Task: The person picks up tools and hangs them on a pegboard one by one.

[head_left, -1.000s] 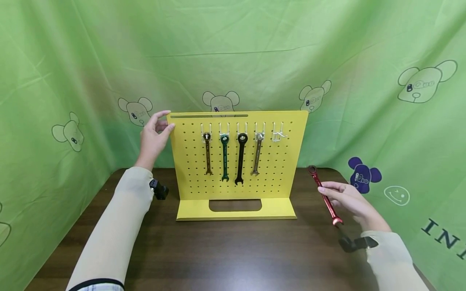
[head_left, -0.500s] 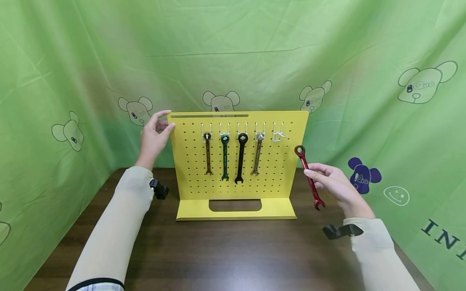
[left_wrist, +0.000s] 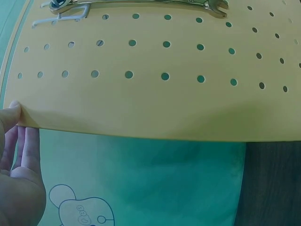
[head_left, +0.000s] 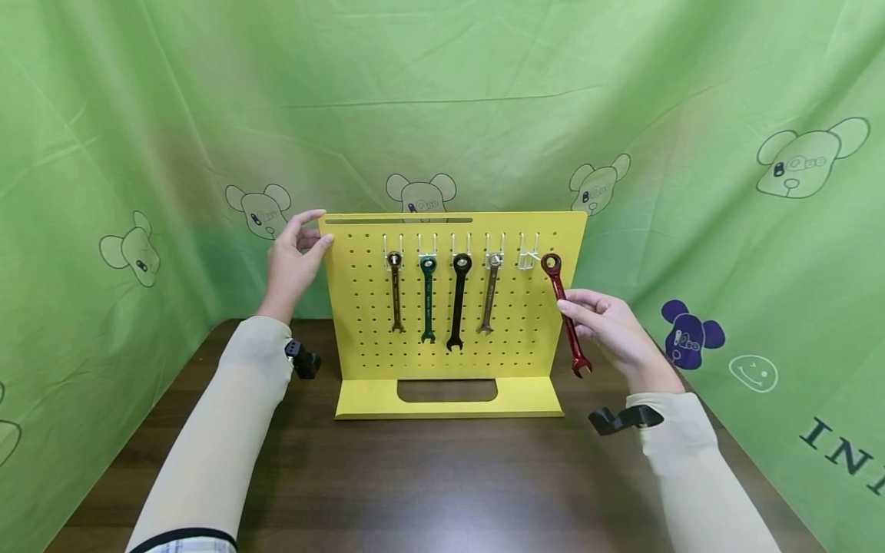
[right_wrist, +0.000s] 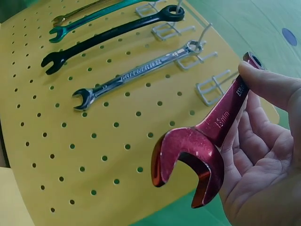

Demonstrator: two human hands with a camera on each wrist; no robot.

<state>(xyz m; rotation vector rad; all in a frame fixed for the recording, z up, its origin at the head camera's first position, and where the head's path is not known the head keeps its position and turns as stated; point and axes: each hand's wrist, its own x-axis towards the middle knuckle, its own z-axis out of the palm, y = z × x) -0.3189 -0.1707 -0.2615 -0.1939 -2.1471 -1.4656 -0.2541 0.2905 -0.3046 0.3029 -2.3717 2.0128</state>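
Observation:
My right hand [head_left: 611, 330] pinches a red combination wrench [head_left: 568, 326] by its shank, ring end up and open end down, in front of the right edge of a yellow pegboard [head_left: 525, 338]. The ring end is close to the rightmost white hook [head_left: 527, 261], which carries no wrench; whether they touch cannot be told. My left hand [head_left: 293, 261] grips the board's upper left corner, thumb on the front and fingers behind. On the other hooks hang a bronze wrench [head_left: 396, 296], a green wrench [head_left: 428, 303], a black wrench [head_left: 458, 303] and a silver wrench [head_left: 489, 296].
The pegboard's yellow base [head_left: 442, 413] stands on a dark brown table [head_left: 442, 476]. A green curtain [head_left: 442, 100] with printed mouse heads surrounds the table at the back and sides. Each wrist wears a black camera mount.
My right hand has carried the red wrench left and upward, from beside the board to in front of its right edge near the bare hook. My left hand has stayed at the corner.

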